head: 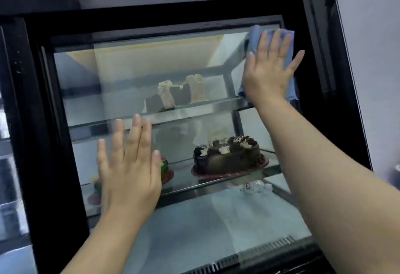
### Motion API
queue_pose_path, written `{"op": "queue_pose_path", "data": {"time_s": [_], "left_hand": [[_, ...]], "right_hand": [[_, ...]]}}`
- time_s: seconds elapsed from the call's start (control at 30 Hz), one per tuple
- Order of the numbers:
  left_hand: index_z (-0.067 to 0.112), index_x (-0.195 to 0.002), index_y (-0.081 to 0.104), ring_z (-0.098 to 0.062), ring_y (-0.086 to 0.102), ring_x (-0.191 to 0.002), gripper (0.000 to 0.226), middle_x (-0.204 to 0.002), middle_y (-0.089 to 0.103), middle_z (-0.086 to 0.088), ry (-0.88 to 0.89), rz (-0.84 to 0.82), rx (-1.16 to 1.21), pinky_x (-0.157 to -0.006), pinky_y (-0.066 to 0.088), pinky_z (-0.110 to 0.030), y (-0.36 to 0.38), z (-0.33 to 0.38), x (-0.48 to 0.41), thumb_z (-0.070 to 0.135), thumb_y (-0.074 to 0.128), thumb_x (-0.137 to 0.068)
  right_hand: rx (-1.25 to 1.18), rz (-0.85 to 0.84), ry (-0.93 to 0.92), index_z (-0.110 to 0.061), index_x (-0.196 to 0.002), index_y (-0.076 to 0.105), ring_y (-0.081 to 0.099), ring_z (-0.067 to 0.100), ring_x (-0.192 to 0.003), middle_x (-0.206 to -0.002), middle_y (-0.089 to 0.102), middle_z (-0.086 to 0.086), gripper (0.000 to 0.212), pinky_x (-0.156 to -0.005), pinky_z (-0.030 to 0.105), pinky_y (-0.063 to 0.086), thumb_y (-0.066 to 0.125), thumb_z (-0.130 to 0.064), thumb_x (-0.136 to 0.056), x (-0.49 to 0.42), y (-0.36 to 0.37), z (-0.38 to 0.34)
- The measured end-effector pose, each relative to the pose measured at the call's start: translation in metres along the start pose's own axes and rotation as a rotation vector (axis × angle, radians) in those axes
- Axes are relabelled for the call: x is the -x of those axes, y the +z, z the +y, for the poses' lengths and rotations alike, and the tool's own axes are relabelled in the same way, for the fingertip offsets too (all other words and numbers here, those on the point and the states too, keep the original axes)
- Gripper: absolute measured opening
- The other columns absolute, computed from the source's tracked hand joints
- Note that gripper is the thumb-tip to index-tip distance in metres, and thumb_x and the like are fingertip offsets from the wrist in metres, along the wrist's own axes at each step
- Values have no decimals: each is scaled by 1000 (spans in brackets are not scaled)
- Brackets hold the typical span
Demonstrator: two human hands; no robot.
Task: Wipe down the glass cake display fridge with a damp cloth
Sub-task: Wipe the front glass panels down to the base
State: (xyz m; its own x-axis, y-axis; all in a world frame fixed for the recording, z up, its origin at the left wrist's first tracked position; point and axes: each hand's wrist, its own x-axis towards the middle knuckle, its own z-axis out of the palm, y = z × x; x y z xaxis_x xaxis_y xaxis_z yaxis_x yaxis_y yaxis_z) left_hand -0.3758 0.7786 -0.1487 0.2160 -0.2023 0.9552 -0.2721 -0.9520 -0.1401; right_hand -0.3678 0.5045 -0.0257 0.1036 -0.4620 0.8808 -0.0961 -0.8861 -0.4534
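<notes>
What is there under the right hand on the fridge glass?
A blue cloth lies under the right hand, pressed flat on the upper right corner of the glass. The cloth's middle and the glass behind it are covered.
</notes>
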Motion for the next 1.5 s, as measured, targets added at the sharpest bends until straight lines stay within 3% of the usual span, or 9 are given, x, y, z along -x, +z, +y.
{"op": "queue_pose_path", "data": {"time_s": [0.27,0.47,0.67,0.87,1.0,1.07,1.23,1.43,1.5], "left_hand": [[11,-147,26,-31,16,-141,57,-155,20,-4,-21,23,-33,-110,12,-53,20,-11,25,33,25,-94],[9,-147,25,-32,13,-141,56,-155,19,-6,-2,25,-60,-107,15,-55,23,-4,23,30,27,-95],[10,-148,23,-32,13,-142,55,-156,20,-5,19,42,-61,-109,16,-56,25,-7,24,31,24,-97],[12,-149,20,-29,8,-143,56,-156,14,-3,14,17,-34,-109,12,-54,25,-7,24,33,22,-97],[11,-148,22,-30,10,-142,55,-156,18,-4,26,20,-55,-108,12,-55,26,-7,24,33,23,-98],[12,-149,19,-30,8,-142,56,-157,16,-3,11,15,-41,-109,10,-55,27,-7,24,33,21,-97],[14,-150,14,-30,3,-143,57,-158,10,-1,-20,-25,0,-109,11,-59,28,-4,25,33,18,-97],[17,-150,11,-26,-2,-144,58,-158,5,1,-16,-69,46,-111,4,-55,18,-2,22,36,18,-96],[19,-150,8,-22,-9,-144,58,-159,0,3,-13,-70,84,-113,-7,-47,12,-6,34,36,19,-96]], "right_hand": [[-53,-97,-901,-17,-149,17,16,21,-145,-156,19,5,55,-116,44,10,25,-36,-99,133,20,4],[-126,-11,-76,-13,-151,-1,-7,21,-147,-160,-5,7,58,-118,45,-5,16,-37,-102,66,9,-37],[-67,-87,-789,-14,-147,26,18,21,-144,-154,27,7,52,-115,47,14,21,-37,-101,152,20,-3],[-106,25,-37,-12,-151,4,-1,22,-147,-160,0,7,61,-118,46,-2,10,-39,-97,86,14,-27],[-74,-70,-695,-16,-149,23,15,19,-145,-156,21,5,54,-117,47,9,24,-38,-99,161,20,-18],[0,-104,-728,-17,-149,21,16,18,-144,-156,23,5,54,-117,43,8,19,-40,-100,144,17,38],[-73,-2,62,-13,-151,6,0,21,-147,-160,3,6,69,-117,48,1,1,-45,-90,98,16,44],[-80,-111,-699,-17,-148,23,16,18,-144,-155,23,4,51,-117,46,8,22,-36,-101,203,25,17],[-39,-114,-611,-15,-149,20,14,18,-144,-155,23,6,52,-116,43,4,20,-37,-101,184,22,60]]}}
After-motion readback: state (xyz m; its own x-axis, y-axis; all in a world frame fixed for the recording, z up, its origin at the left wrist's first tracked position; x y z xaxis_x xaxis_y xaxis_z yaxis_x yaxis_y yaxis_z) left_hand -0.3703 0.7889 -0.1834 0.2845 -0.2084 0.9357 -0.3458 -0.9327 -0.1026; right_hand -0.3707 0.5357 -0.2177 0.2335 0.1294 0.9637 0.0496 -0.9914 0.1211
